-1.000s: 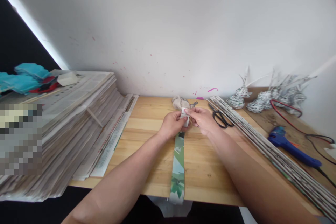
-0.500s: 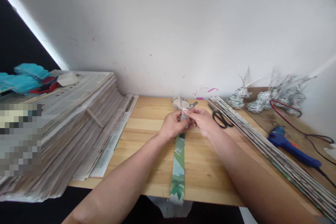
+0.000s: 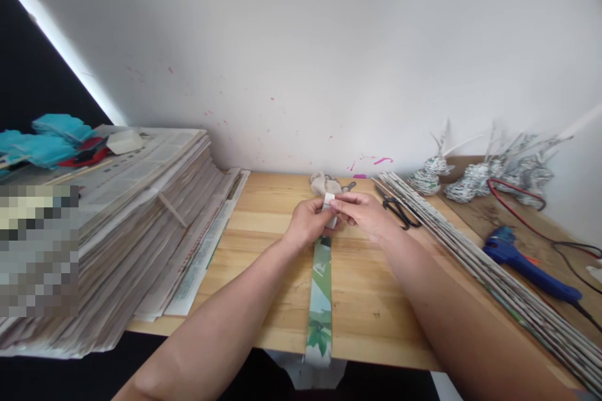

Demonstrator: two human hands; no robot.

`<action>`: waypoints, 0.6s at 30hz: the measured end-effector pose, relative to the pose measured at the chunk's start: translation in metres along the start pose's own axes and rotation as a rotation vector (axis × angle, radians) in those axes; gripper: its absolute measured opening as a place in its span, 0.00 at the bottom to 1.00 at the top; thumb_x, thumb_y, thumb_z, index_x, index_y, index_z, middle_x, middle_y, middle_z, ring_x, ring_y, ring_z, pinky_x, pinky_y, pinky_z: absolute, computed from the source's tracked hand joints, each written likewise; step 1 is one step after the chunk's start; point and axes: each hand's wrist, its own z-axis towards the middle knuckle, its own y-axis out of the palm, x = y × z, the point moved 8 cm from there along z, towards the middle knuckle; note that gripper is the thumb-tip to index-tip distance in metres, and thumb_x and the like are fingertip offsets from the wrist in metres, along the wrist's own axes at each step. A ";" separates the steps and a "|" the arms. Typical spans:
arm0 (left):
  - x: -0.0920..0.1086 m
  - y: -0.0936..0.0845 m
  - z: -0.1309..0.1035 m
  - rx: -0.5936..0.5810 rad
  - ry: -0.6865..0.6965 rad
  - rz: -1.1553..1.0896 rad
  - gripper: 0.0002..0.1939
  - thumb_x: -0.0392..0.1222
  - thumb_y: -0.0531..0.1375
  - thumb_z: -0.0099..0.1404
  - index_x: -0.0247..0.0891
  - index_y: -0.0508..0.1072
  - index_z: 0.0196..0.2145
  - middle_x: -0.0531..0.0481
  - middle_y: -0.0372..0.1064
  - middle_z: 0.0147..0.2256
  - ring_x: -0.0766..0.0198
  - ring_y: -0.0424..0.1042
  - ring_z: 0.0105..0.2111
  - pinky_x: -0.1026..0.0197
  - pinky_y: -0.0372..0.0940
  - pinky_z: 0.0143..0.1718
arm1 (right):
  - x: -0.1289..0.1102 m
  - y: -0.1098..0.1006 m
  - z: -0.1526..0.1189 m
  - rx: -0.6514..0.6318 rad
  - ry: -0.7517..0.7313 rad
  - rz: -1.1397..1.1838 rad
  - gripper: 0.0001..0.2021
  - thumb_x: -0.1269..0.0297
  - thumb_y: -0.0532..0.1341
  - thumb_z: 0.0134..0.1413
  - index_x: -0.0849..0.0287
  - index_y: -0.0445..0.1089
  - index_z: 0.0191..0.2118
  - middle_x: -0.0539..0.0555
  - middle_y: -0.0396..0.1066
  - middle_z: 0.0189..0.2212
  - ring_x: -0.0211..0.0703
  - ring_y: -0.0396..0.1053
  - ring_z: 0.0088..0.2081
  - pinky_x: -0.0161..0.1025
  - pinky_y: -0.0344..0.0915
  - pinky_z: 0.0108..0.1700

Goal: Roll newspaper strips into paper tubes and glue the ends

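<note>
A long paper strip [image 3: 320, 301], printed green and pale blue with a leaf, lies along the wooden table and hangs slightly over its front edge. Its far end is raised and shows a whitish face between my hands. My left hand [image 3: 308, 220] pinches this end from the left, thumb on top. From the right, my right hand [image 3: 360, 212] grips the same end between thumb and fingers. Just beyond my fingers sits a crumpled beige cloth [image 3: 325, 184]. Black-handled scissors [image 3: 399, 210] lie to the right of my right hand. The undersides of my fingers are hidden.
Tall stacks of newspaper sheets [image 3: 141, 225] fill the left side. A bundle of rolled paper sticks [image 3: 475, 263] runs diagonally on the right. Beyond it are a blue glue gun [image 3: 531, 269] with its cord and several woven paper figures [image 3: 426, 178] by the wall.
The view has shifted slightly, so surroundings sit a little further right. My fingers have moved slightly on the strip's raised end, and more of its whitish face shows.
</note>
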 end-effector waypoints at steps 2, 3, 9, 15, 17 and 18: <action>-0.001 -0.001 0.001 0.005 -0.003 0.026 0.17 0.52 0.63 0.55 0.33 0.73 0.33 0.46 0.72 0.26 0.61 0.74 0.28 0.63 0.68 0.26 | 0.000 -0.003 0.000 0.010 0.000 -0.031 0.18 0.53 0.69 0.39 0.62 0.76 0.33 0.47 0.64 0.18 0.31 0.55 0.21 0.33 0.47 0.21; -0.001 -0.001 0.001 0.007 -0.006 0.034 0.17 0.52 0.64 0.55 0.33 0.73 0.33 0.46 0.72 0.27 0.61 0.74 0.28 0.63 0.68 0.26 | 0.000 -0.005 0.000 0.023 0.001 -0.036 0.18 0.53 0.69 0.39 0.63 0.76 0.33 0.48 0.64 0.19 0.31 0.55 0.21 0.33 0.47 0.21; -0.002 0.003 0.000 -0.020 0.015 0.062 0.16 0.49 0.64 0.54 0.32 0.74 0.32 0.45 0.72 0.27 0.63 0.72 0.26 0.64 0.67 0.25 | -0.001 -0.004 -0.001 0.080 0.026 0.023 0.17 0.54 0.70 0.35 0.63 0.75 0.29 0.46 0.62 0.15 0.30 0.53 0.18 0.33 0.45 0.20; -0.006 0.005 -0.001 -0.040 -0.004 0.040 0.16 0.50 0.64 0.54 0.32 0.76 0.32 0.44 0.73 0.29 0.62 0.73 0.29 0.62 0.69 0.28 | 0.002 -0.003 -0.001 0.085 0.074 0.071 0.16 0.56 0.72 0.32 0.63 0.73 0.25 0.48 0.66 0.16 0.30 0.56 0.17 0.32 0.46 0.19; -0.006 0.007 -0.001 -0.050 -0.022 0.005 0.16 0.49 0.64 0.54 0.32 0.75 0.33 0.45 0.72 0.28 0.63 0.73 0.28 0.62 0.69 0.28 | 0.003 -0.003 -0.001 0.096 0.084 0.084 0.16 0.57 0.72 0.31 0.62 0.72 0.25 0.48 0.67 0.17 0.30 0.56 0.17 0.32 0.46 0.18; -0.006 0.008 -0.001 -0.055 -0.028 -0.012 0.16 0.49 0.64 0.54 0.32 0.75 0.33 0.46 0.72 0.27 0.63 0.72 0.27 0.61 0.69 0.28 | 0.003 -0.003 -0.001 0.100 0.084 0.089 0.16 0.57 0.72 0.31 0.62 0.71 0.24 0.48 0.67 0.17 0.30 0.57 0.17 0.32 0.46 0.18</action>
